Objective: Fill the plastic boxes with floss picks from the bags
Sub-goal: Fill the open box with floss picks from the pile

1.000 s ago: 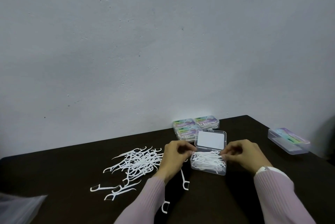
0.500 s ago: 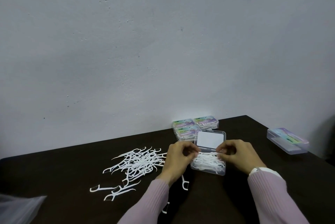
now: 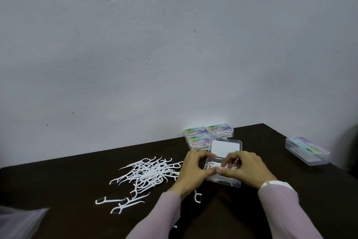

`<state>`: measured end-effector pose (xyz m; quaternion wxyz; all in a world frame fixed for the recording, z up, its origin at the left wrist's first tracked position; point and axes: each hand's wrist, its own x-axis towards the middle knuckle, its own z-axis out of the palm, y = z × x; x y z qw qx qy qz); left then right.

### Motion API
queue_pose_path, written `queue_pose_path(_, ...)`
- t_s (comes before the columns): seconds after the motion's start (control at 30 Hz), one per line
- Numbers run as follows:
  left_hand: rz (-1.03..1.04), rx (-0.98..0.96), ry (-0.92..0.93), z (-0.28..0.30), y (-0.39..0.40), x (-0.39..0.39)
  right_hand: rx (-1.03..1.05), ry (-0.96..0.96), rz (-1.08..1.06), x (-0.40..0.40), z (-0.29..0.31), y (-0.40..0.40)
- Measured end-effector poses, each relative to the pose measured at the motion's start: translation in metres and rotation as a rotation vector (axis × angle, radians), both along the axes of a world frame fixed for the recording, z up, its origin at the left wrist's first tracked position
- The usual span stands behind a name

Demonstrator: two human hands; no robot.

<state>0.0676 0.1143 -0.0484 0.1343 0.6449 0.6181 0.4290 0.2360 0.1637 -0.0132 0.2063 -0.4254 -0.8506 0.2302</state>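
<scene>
An open clear plastic box (image 3: pixel 222 182) lies on the dark table, its lid (image 3: pixel 225 148) folded back toward the wall. White floss picks (image 3: pixel 212 165) lie inside it, mostly hidden by my hands. My left hand (image 3: pixel 190 173) curls around the box's left end, index finger at the hinge and thumb over the picks. My right hand (image 3: pixel 247 171) is over the box from the right, its curled fingers pinching the picks. The two thumbs meet over the middle of the box.
A loose pile of floss picks (image 3: pixel 149 174) lies left of my left hand, with a few strays (image 3: pixel 197 197) nearer me. Three closed filled boxes (image 3: pixel 209 134) stand by the wall. Another closed box (image 3: pixel 307 150) sits at the right. A plastic bag (image 3: pixel 19 221) shows at bottom left.
Both hands have closed in from the box's two ends toward its middle, so the thumbs now touch. More of the picks inside are covered.
</scene>
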Motion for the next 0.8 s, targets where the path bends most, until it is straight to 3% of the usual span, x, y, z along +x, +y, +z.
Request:
queue_pose_path(0.23,-0.037,-0.104,-0.235,-0.006,0.004,-0.005,0.016,0.017,-0.019,0.003,0.001,0.000)
queue_pose_path(0.47,-0.016,-0.077,-0.265,-0.006,0.005,-0.003,-0.044,0.357,-0.118,0.014,0.002,0.005)
queue_pose_path(0.8,0.014,-0.049,-0.167,-0.004,0.001,-0.002,0.032,0.016,-0.177,0.015,-0.001,0.005)
